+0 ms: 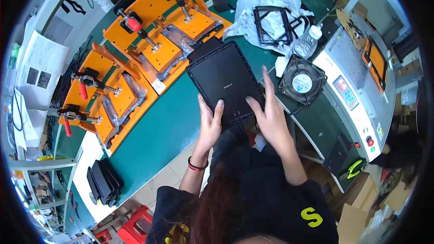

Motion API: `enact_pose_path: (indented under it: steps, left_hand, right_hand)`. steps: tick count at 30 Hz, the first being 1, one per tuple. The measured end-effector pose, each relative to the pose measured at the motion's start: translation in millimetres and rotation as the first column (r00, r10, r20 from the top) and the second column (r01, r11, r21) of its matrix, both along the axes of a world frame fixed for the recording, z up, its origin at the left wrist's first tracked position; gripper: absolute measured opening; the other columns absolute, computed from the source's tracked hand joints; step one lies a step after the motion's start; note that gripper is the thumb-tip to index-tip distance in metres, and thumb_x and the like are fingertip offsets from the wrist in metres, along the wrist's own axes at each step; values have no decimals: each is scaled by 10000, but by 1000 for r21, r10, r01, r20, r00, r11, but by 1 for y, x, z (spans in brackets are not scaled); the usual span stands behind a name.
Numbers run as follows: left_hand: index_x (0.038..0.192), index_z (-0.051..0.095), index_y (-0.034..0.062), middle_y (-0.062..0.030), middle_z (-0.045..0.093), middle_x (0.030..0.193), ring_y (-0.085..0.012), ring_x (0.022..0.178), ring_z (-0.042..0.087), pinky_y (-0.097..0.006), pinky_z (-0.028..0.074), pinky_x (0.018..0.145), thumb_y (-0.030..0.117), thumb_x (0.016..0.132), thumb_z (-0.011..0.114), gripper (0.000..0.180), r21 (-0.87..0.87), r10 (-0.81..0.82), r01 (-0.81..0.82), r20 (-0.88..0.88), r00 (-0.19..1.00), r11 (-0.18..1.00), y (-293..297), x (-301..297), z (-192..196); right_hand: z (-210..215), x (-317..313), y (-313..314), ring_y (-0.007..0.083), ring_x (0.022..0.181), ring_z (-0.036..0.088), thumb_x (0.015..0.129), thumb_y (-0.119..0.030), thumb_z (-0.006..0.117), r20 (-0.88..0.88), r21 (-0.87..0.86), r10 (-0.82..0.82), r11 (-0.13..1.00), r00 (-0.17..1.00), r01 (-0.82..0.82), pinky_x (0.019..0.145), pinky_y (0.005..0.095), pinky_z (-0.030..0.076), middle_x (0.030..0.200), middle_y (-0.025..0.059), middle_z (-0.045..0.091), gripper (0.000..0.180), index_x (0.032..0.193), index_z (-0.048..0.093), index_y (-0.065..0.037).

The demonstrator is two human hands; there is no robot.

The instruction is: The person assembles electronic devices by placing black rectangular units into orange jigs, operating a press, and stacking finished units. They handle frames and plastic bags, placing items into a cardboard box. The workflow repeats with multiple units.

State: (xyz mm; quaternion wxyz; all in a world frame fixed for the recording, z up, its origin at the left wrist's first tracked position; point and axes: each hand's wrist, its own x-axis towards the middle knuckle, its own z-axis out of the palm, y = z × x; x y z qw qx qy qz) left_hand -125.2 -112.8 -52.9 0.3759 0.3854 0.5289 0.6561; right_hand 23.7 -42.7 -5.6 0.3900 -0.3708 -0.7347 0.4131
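A flat black rectangular plastic casing [224, 74] is tilted in front of me, between both hands. My left hand [209, 124] grips its lower left edge, the thumb lying over the front face and the other fingers partly hidden. At the lower right, my right hand [271, 115] holds the casing with its thumb on the face; its index finger stretches up along the right edge. Another dark piece [205, 49] shows just behind the top left corner. The casing's underside is out of sight.
Orange clamp fixtures [158, 58] with red handles line the green bench [156, 129] at left. Black panels [105, 183] are stacked at lower left. On the right are a fan [302, 81], a clear bottle [307, 43], black frames [273, 25] on plastic sheeting, and a control machine [327, 63].
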Motion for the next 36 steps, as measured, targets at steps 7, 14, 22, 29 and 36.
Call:
enact_pose_path:
  steps: [7, 14, 22, 29, 36]
  left_hand:
    - [1422, 111, 9, -139, 361, 1351, -189, 1229, 381, -329, 330, 1045, 106, 988, 439, 552, 76, -55, 25, 429, 901, 997, 20, 6, 15]
    - [1379, 179, -30, -155, 357, 1339, -205, 1232, 363, -317, 275, 1063, 135, 982, 459, 512, 124, 40, -39, -9, 999, 992, 42, -15, 22]
    - [1343, 217, -63, -190, 382, 1296, -229, 1212, 376, -325, 285, 1049, 190, 981, 472, 510, 73, 110, -99, -163, 980, 992, 40, -19, 23]
    - [1358, 205, -59, -187, 364, 1319, -219, 1235, 359, -322, 277, 1057, 201, 983, 470, 528, 50, -2, 3, -26, 1000, 999, 30, -17, 50]
    - [1393, 218, -60, -226, 205, 1466, -334, 1390, 132, -426, 86, 1134, 360, 957, 441, 645, 431, 548, -390, -347, 761, 814, 110, -85, 90]
  right_hand:
    - [-21, -14, -24, 276, 961, 638, 893, -52, 549, 76, 151, 33, 988, 997, -44, 876, 352, 471, 1192, 146, 618, 371, 1262, 548, -17]
    - [-28, -37, 0, 380, 1168, 529, 908, -44, 546, -219, 131, 7, 991, 976, 22, 905, 382, 474, 1425, 213, 378, 589, 1433, 280, -14]
    - [-33, -41, 1, 385, 1167, 530, 900, -40, 553, -223, 117, 23, 993, 975, 3, 924, 374, 464, 1422, 217, 381, 586, 1426, 298, -15]
    - [-21, -29, 4, 81, 711, 547, 943, -47, 482, -157, 233, 141, 967, 977, -102, 635, 239, 476, 1352, 138, 507, 425, 1359, 421, 18]
    - [-7, -15, 4, 41, 707, 482, 983, -113, 433, -349, 31, -85, 994, 933, 102, 641, 195, 453, 1421, 76, 442, 392, 1370, 439, -46]
